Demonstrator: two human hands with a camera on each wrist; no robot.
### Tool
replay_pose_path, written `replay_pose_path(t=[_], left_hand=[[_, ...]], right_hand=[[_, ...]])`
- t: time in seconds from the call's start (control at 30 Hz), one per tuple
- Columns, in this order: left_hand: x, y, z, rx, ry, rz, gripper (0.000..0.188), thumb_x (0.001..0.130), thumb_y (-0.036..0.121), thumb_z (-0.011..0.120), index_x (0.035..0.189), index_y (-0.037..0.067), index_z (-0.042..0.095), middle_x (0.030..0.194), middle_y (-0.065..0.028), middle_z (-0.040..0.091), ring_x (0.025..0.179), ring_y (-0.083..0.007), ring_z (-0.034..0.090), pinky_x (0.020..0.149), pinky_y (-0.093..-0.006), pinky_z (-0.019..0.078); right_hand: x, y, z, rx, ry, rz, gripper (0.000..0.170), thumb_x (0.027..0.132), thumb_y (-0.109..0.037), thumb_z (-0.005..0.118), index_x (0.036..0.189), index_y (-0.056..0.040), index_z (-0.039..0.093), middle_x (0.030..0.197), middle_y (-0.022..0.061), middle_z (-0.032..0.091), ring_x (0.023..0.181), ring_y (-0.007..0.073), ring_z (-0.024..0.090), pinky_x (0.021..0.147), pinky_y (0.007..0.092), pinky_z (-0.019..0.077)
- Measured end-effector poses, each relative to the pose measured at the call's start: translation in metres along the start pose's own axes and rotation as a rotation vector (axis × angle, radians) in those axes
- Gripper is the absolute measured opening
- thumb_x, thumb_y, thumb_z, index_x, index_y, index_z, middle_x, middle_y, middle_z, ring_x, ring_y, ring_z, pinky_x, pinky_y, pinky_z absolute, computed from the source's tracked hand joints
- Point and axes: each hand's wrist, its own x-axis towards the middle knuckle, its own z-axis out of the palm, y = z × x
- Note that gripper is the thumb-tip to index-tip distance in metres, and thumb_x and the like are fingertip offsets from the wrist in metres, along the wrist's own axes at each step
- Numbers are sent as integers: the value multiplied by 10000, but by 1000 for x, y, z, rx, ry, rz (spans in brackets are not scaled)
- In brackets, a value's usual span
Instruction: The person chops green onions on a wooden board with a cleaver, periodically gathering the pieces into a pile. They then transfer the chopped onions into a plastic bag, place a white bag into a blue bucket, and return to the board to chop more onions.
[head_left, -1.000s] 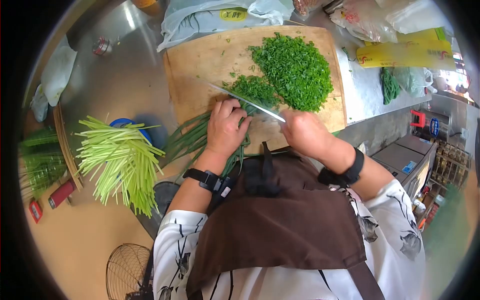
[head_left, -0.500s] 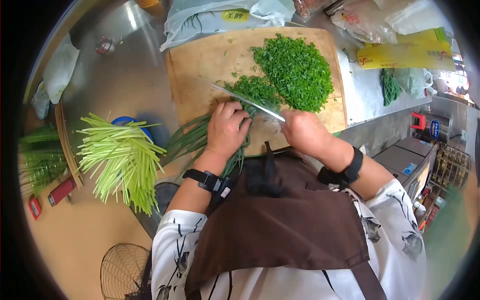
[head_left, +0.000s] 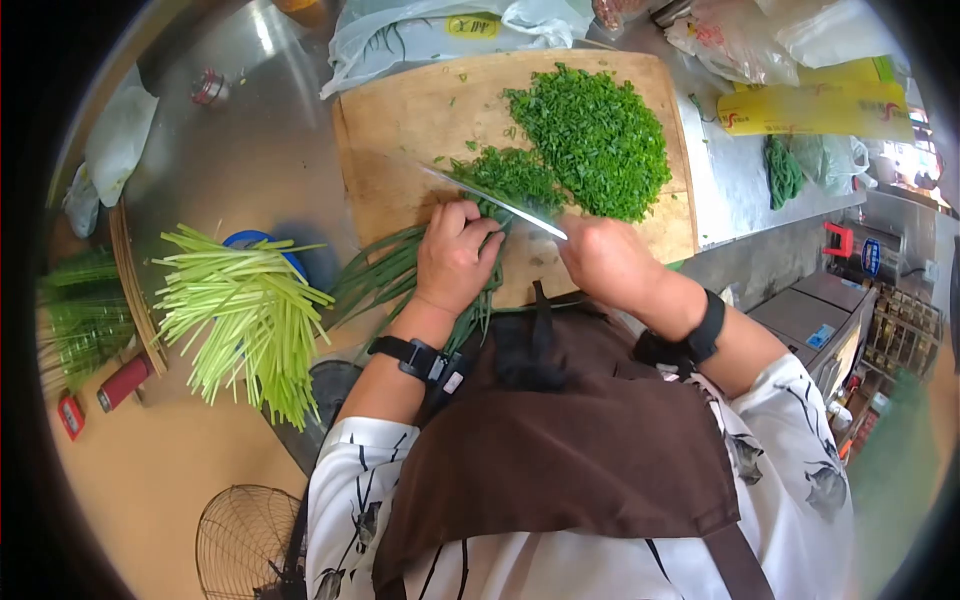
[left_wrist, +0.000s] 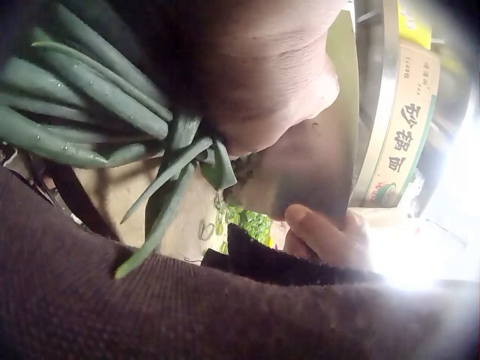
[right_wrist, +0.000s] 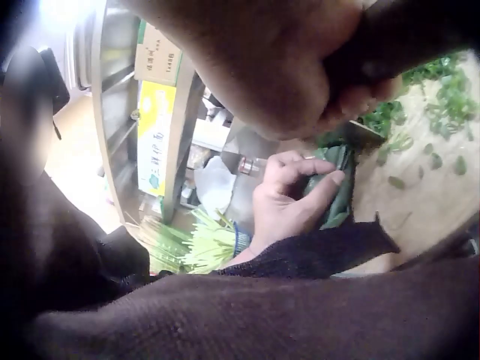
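knife (head_left: 530, 219): is slanting over the cutting board (head_left: 400, 120), right hand (head_left: 608, 262) gripping its handle
long green stalks (head_left: 388, 258): are lying partly on the board, left hand (head_left: 458, 258) holding them with bent fingers
chopped greens (head_left: 600, 140): are resting beyond the blade

1. The left hand (left_wrist: 259, 71) fills the upper middle of the frame, close to the wide blade of the knife (left_wrist: 319, 165).
2. Long green stalks (left_wrist: 97, 94), with small water drops, spread across the upper left.
3. Right of lower centre, the right hand (left_wrist: 326, 238) grips the knife.
4. Chopped greens (left_wrist: 251, 225) lie at lower centre.
5. Dark cloth (left_wrist: 150, 315) covers the bottom; a printed box (left_wrist: 401, 127) is at upper right.
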Motion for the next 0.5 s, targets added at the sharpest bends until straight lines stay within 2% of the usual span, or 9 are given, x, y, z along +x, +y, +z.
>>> replay_pose_path(t=[0.2, 0.33, 0.37, 0.5], left_hand=[[5, 0, -3, 57, 22, 53, 143, 676, 65, 746, 801, 66, 676, 897, -56, 571, 852, -269, 562, 729, -376, 496], [8, 2, -4, 34, 21, 55, 152, 672, 67, 747, 803, 70, 669, 921, -61, 587, 855, -278, 570, 744, -383, 497], [4, 1, -2, 31, 32, 43, 157, 672, 69, 747, 807, 71, 667, 925, -65, 588, 859, -281, 571, 746, -384, 496], [-4, -1, 1, 49, 37, 23, 173, 681, 75, 760, 836, 68, 683, 929, -82, 600, 866, -292, 580, 755, -389, 497]], right_hand=[[-49, -11, -42, -98, -140, 36, 87, 816, -88, 545, 827, -2, 557, 681, 212, 620, 650, 393, 631, 613, 476, 512], [-17, -3, -7, -72, -185, 77, 105, 816, -100, 546, 835, 1, 569, 704, 219, 635, 668, 397, 639, 621, 478, 515], [-7, -3, 5, -46, -89, 32, 108, 823, -109, 546, 846, -8, 577, 698, 215, 634, 670, 408, 633, 622, 489, 511], [3, -1, 7, 35, -10, -14, 98, 832, -104, 555, 852, -9, 565, 733, 225, 634, 687, 418, 627, 628, 496, 504]])
